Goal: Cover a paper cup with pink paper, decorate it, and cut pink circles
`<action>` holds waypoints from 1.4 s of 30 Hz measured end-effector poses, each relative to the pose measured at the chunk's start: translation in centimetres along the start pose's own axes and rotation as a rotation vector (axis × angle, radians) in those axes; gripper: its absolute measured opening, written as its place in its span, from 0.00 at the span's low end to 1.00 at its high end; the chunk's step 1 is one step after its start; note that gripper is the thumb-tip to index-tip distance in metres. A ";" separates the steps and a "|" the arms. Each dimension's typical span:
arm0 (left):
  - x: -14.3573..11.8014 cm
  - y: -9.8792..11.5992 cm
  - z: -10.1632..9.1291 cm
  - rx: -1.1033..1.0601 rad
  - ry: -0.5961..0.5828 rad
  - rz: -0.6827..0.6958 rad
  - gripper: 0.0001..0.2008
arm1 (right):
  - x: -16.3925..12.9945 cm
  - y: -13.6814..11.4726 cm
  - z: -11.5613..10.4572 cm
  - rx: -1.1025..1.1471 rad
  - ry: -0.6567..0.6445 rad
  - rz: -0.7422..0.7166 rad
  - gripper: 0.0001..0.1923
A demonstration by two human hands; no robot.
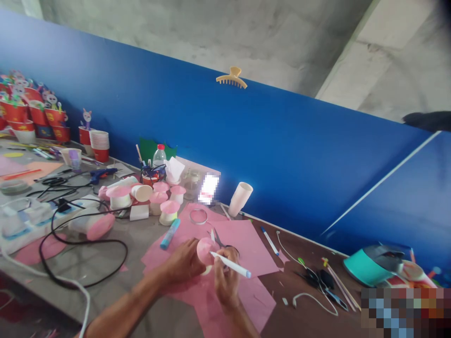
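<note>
My left hand (186,259) grips a small cup piece with a round pink paper top (205,249), its fingers partly hidden behind it. In my right hand (226,278) is a white marker pen (235,267), its tip touching or very close to the pink top. Pink paper sheets (248,239) spread beneath both hands. Scissors (219,239) lie just behind the pink top, their handles partly covered by my right hand. A blue glue tube (170,234) rests left of the hands, and a clear ring (198,216), perhaps a tape roll, lies farther back.
Several pink-topped cup pieces (169,206) stand at left of centre. Black cable (125,256) loops past a power strip (21,230) and a blue glue gun (102,175). A pale cup (241,198) leans by the blue partition (282,155). Earphones (317,295) lie right.
</note>
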State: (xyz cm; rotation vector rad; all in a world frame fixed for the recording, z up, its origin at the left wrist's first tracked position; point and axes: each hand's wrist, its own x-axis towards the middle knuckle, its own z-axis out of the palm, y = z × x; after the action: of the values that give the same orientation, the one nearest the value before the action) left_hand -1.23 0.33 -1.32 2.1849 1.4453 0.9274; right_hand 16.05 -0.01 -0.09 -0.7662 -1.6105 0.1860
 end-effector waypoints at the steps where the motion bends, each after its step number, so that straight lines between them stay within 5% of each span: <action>1: 0.0 0.0 0.0 0.004 -0.003 -0.006 0.07 | 0.0 0.0 0.0 0.001 0.001 -0.001 0.09; 42: 0.0 0.8 -0.4 -0.035 0.018 -0.033 0.07 | -0.3 0.7 0.1 -0.006 0.028 0.070 0.10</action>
State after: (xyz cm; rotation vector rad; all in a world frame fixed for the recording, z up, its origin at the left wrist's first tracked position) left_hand -1.01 -0.02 -0.54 2.1260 1.4576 0.9558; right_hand 16.16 0.37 -0.72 -0.8275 -1.5595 0.2200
